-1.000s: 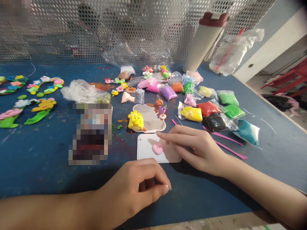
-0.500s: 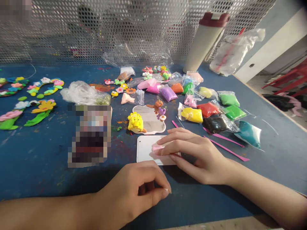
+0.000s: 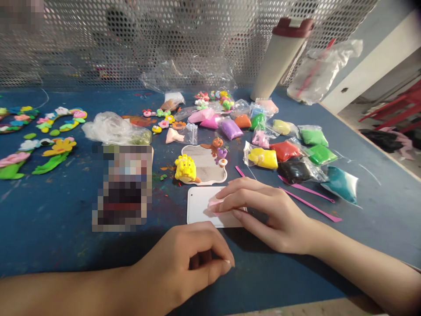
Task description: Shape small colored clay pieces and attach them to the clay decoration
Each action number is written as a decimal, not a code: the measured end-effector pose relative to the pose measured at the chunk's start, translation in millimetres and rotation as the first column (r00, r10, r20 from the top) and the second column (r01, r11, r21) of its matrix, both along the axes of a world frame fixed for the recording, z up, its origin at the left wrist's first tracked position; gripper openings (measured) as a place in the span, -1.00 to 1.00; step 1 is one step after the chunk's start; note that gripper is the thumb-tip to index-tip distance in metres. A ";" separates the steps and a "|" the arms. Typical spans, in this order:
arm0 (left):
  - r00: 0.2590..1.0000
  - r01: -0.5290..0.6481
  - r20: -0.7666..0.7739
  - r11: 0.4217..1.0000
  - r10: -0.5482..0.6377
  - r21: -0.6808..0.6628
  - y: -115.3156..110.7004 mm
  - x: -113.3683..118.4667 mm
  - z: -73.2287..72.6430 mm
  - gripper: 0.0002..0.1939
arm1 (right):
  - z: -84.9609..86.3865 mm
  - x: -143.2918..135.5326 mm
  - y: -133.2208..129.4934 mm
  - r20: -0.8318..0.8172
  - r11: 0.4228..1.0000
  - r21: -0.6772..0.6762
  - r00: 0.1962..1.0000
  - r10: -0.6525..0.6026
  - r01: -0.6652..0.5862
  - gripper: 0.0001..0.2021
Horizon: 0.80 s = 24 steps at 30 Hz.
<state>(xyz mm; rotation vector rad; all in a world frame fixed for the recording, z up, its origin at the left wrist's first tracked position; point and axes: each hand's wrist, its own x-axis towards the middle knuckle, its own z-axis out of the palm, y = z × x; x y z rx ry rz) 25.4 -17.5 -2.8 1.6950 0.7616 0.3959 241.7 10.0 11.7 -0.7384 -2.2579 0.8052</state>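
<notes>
A board (image 3: 197, 213) lay on the table (image 3: 59, 228), bearing a lump (image 3: 214, 206). The right hand (image 3: 269, 215) was over the board's right part, and the left hand (image 3: 187, 259) was on its near side. Just behind the board lay a mirror (image 3: 202, 164), with a figure (image 3: 185, 170) at its left edge. Packets (image 3: 285, 149) lay right of the mirror, with tools (image 3: 311, 205) on their near side. Farther back stood a bottle (image 3: 279, 59), left of a bag (image 3: 324, 74); flowers (image 3: 59, 147) lay far left.
</notes>
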 end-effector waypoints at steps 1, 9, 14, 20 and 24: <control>1.000 -0.008 0.014 1.000 0.007 0.009 -0.3 0.2 -0.8 -0.90 | 0.0 -0.4 0.4 0.013 1.000 -0.002 1.000 0.002 -0.002 -0.76; 0.999 -0.030 0.041 0.999 0.028 0.029 -1.4 -0.2 -2.7 -0.89 | 1.0 0.2 -1.3 -0.001 0.996 -0.084 1.000 -0.019 0.018 -0.75; 0.999 -0.018 0.042 1.000 0.018 0.007 -2.1 -1.0 -1.1 -0.89 | 1.5 4.1 -5.8 -0.166 0.951 -0.235 0.955 -0.244 0.202 -0.73; 1.000 0.010 -0.028 0.999 -0.011 -0.045 -0.6 -2.0 1.0 -0.85 | 1.6 6.0 -9.7 -0.257 0.910 -0.263 0.885 -0.388 0.322 -0.77; 0.997 0.020 -0.073 0.997 -0.025 -0.070 0.1 -3.0 2.5 -0.77 | 3.2 6.6 -10.0 -0.246 0.880 -0.269 0.855 -0.456 0.392 -0.80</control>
